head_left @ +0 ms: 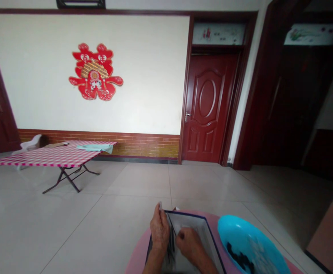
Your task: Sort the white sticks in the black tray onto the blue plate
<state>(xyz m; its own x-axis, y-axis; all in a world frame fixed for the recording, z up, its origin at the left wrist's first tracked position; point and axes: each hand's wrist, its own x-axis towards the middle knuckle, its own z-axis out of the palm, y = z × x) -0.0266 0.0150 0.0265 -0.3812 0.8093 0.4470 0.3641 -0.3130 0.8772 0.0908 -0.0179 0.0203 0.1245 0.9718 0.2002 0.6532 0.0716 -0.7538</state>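
A shallow box with a dark blue rim and pale inside [187,215] sits in front of me on a pink round surface [137,247]. My left hand [159,230] is at the box's left side, its fingers closed around a thin, pale piece [160,205] whose tip sticks up above them. What kind of piece it is I cannot make out. Over the inside of the box, my right hand [189,243] has its fingers curled together. Anything in that grip is hidden. Dark strips stand between the two hands, blurred.
To the right is a bright blue basin [226,224] holding black pieces [239,258] and clear whitish pieces [262,257]. A folding table with a checked cloth [54,154] stands at the left, a pale green cloth [96,147] on it. A red door [207,106] is beyond.
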